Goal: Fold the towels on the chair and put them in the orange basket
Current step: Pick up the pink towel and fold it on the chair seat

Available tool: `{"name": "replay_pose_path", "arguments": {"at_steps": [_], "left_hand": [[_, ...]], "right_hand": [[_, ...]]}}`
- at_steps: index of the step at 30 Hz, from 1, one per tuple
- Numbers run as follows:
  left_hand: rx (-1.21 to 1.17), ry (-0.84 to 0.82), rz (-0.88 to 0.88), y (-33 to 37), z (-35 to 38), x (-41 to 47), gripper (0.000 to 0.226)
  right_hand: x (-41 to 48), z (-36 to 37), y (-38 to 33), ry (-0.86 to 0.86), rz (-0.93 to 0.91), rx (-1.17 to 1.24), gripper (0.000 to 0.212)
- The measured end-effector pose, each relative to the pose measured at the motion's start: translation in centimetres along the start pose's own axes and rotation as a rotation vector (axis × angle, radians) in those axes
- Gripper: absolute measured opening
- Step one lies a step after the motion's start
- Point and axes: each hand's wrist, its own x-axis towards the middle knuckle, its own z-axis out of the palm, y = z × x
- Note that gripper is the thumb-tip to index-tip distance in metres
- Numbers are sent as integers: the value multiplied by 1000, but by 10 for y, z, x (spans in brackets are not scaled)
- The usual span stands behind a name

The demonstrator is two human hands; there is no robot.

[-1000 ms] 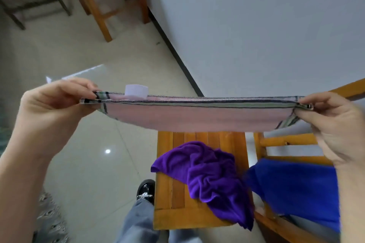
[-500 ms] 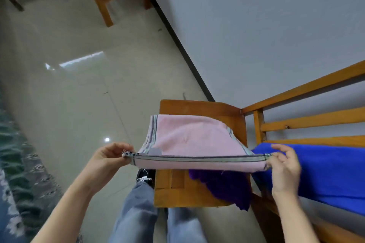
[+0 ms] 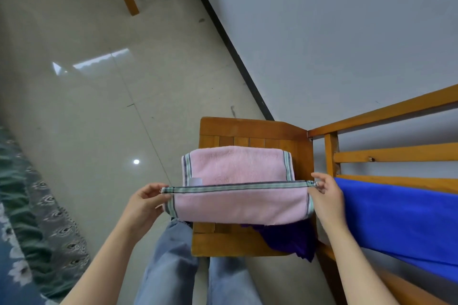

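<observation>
Pink towel (image 3: 238,171) lies on the wooden chair (image 3: 247,129) seat, its near striped hem lifted and pulled taut. Left hand (image 3: 143,202) pinches the hem's left corner and right hand (image 3: 327,195) pinches the right corner. Purple towel (image 3: 292,238) sits crumpled under the pink one and hangs off the seat's front. Blue towel (image 3: 401,220) is draped over the wooden rails (image 3: 396,153) on the right.

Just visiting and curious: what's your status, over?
Left hand and right hand pinch pink towel's striped edge. Far half lies on chair seat. Purple towel bunched underneath.
</observation>
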Motion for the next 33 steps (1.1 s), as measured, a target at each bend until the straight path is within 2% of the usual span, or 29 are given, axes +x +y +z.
{"name": "replay_pose_path", "arguments": {"at_steps": [5,8,17,22,23,24,26,27,30,33], "left_hand": [[28,81,119,16,14,30,27],[73,131,172,22,23,55,27],[157,321,221,11,43,117,30],[224,432,243,-1,54,141,22],[278,450,228,-7,55,144,16],[384,456,206,-13,54,145,22],[673,453,172,-26,53,140,50],[805,450,187,-30,54,134,57],[1146,365,294,-39,62,106,58],[1465,139,462,-60,66,80,59]], "right_hand": [[34,12,-23,19,-100,-31,29],[60,26,-22,2,-97,-72,30],[116,66,-7,14,-101,-139,28],[128,79,3,58,-147,-270,31],[129,81,5,46,-136,-325,34],[129,83,6,17,-106,-383,40],[124,83,9,-49,-24,-459,50],[119,81,10,-69,15,-455,53],[101,70,16,-133,153,-282,56],[83,61,25,-214,292,-133,46]]}}
